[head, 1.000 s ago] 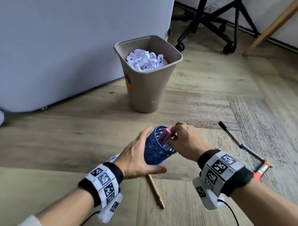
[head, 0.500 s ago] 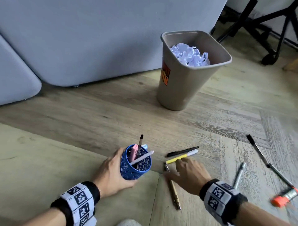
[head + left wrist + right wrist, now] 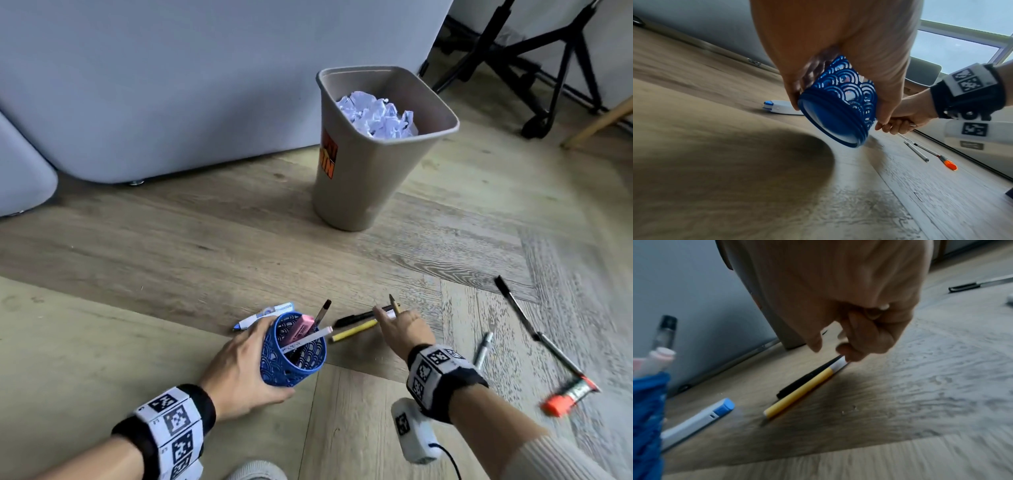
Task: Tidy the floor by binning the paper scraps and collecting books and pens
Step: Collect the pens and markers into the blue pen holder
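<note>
Pens lie scattered on the wood floor (image 3: 171, 260). Left hand (image 3: 239, 366) wraps a blue lattice pen holder (image 3: 291, 356), fingers curled round its far side, thumb along the near base. In the left wrist view the holder is tilted, base lifted off the floor on the camera side; whether the far edge touches the floor cannot be told. Inside the holder: a pink eraser (image 3: 301, 327), a white pen (image 3: 308, 339), a black-capped pen (image 3: 322, 310); their lower ends are hidden by the lattice wall.

Right hand (image 3: 400, 329) is low over a black pen (image 3: 356, 318) and a yellow pen (image 3: 352, 331) lying side by side. It holds a slim tan pencil (image 3: 394, 304) whose tip sticks up past the knuckles. The right wrist view shows fingers (image 3: 865, 335) curled in, fingertips at the white end of the yellow pen; contact is blurred, cannot tell.

A white-and-blue marker (image 3: 263, 317) lies behind the holder, partly hidden by the left hand. Further right: a silver pen (image 3: 483, 349), a long black pen (image 3: 513, 305), and an orange-capped marker (image 3: 565, 399), motion-blurred.

A beige waste bin (image 3: 359, 181) stands beyond, with crumpled paper scraps (image 3: 376, 114) inside. No books are in view.
</note>
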Motion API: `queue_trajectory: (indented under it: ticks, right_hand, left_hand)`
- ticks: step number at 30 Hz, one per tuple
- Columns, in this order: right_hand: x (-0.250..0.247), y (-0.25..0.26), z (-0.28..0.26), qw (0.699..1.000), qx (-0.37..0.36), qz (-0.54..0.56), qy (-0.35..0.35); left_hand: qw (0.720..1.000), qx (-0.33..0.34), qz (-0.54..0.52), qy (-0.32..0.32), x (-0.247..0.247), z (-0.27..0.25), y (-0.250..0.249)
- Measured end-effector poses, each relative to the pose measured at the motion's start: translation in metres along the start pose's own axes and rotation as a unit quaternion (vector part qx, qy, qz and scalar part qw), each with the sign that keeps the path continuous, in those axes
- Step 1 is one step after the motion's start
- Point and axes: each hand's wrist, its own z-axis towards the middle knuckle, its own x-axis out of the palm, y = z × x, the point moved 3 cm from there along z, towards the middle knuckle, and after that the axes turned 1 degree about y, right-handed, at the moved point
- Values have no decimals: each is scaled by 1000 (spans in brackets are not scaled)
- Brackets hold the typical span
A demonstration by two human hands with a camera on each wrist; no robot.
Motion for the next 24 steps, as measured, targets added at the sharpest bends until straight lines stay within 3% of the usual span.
queue_trajectory:
  ticks: [6,9,11,14,17,20,24]
  right_hand:
    - [11,-7,9,997,73,10,38]
    - [9,-19,10,996,79,-46,-2]
    - [7,-25,13,995,30,-67,-60]
    - [6,-23,14,971,-151,-55,-176]
    - [18,-15,14,929,-330,-130,-106]
    - [23,-11,16,918,-314,-233,-65]
    - [13,-2,18,901,-367,-165,-162]
  left_hand:
    - [1000,10,-4,0,-1,-3,3]
    - [1000,6,-8,-7,-4,-4,7]
    - [1000,5,-14,-10,-5,-5,8]
    - [1000,-6,-9,-8,-6,-8,9]
    - [1000,-10,-3,-5,-6,-10,10]
    - [1000,-12,1,1,-6,-10,10]
    - [1000,-19,15,-8,-8,-12,8]
